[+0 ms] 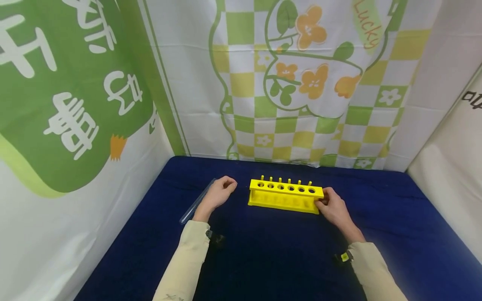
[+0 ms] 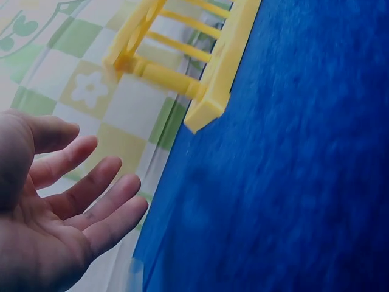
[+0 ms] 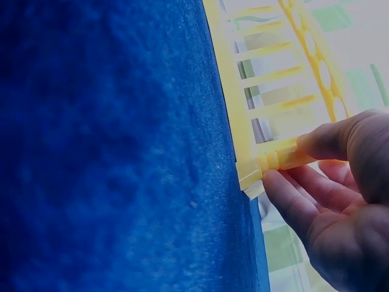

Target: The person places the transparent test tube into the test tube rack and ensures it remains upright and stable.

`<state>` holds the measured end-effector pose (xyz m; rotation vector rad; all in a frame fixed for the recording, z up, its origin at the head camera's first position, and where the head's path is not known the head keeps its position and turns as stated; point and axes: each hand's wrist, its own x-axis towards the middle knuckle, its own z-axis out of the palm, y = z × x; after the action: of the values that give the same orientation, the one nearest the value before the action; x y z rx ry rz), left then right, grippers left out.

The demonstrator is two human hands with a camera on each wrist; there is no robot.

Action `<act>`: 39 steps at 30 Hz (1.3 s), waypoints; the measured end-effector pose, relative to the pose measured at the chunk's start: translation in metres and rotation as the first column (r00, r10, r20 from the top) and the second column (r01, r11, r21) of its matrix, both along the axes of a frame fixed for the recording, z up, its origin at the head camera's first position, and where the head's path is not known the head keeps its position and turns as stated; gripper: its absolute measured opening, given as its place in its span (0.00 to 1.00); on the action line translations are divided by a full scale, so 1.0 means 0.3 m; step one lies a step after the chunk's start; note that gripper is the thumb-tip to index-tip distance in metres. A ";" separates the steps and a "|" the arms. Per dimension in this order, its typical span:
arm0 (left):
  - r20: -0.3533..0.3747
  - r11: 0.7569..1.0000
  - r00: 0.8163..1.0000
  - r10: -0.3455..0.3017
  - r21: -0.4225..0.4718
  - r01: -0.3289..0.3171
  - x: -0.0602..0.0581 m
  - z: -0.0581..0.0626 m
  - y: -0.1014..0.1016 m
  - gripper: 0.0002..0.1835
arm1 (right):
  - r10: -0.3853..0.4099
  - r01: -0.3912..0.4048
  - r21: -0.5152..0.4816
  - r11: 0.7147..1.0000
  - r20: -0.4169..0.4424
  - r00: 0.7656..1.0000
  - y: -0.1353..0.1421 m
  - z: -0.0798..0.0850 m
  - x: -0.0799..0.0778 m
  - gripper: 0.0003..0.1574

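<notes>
A yellow test tube rack (image 1: 282, 203) stands on the blue cloth, with a row of round holes in its top and upright pegs behind them. My right hand (image 1: 335, 207) grips its right end; in the right wrist view the thumb and fingers pinch the rack's end post (image 3: 285, 154). Left of the rack, my left hand (image 1: 218, 193) hovers with loosely bent fingers and nothing in them, as the left wrist view shows. Beside and partly behind that hand lies a clear tube (image 1: 196, 205), slanting along the cloth; its far part is overlapped by the hand.
The dark blue cloth (image 1: 271, 255) covers the table. A patterned curtain (image 1: 241, 83) hangs along the back edge, a green and white one (image 1: 124, 179) closes the left side, and a pale one (image 1: 448, 167) the right.
</notes>
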<state>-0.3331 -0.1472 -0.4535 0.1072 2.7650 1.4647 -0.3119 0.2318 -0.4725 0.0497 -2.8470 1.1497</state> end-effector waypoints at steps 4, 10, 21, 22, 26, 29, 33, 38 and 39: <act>0.008 1.000 1.000 0.009 0.022 -0.009 0.011 0.004 -0.037 0.15 | -0.003 0.003 -0.009 1.000 0.007 1.000 -0.001 -0.001 0.001 0.23; 0.003 0.994 1.000 -0.029 0.102 0.029 0.007 0.014 -0.126 0.19 | -0.006 0.006 -0.024 1.000 0.004 1.000 -0.005 -0.002 0.000 0.24; -0.023 0.985 0.997 0.071 0.160 -0.067 0.011 0.036 -0.239 0.18 | -0.013 0.013 -0.034 0.999 -0.005 1.000 0.006 0.002 -0.001 0.24; -0.018 0.984 0.997 0.073 0.162 -0.069 0.012 0.035 -0.241 0.19 | -0.015 0.014 -0.036 0.999 -0.005 1.000 0.005 0.002 0.000 0.24; 0.000 0.983 0.997 0.073 0.167 -0.072 0.019 0.027 -0.247 0.21 | -0.021 0.021 -0.040 0.999 -0.004 1.000 -0.002 -0.001 0.003 0.25; -0.003 0.985 0.998 0.066 0.161 -0.065 0.024 0.022 -0.247 0.21 | -0.027 0.027 -0.040 0.999 -0.010 1.000 -0.009 -0.003 0.003 0.25; 0.001 0.989 0.998 0.061 0.135 -0.061 0.027 0.020 -0.244 0.20 | -0.024 0.023 -0.040 0.999 -0.013 1.000 -0.011 -0.005 0.003 0.25; -0.005 0.996 0.997 0.078 0.042 -0.077 0.025 0.022 -0.243 0.20 | -0.031 0.031 -0.042 0.999 -0.017 0.999 -0.003 -0.002 0.004 0.25; -0.011 0.996 0.996 0.086 0.011 -0.086 0.025 0.023 -0.244 0.20 | -0.035 0.035 -0.041 0.999 -0.019 0.999 -0.001 -0.001 0.004 0.25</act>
<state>-0.3257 -0.2203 -0.4465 -0.0038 2.8046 1.5029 -0.3108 0.2315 -0.4730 0.0090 -2.7946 1.1927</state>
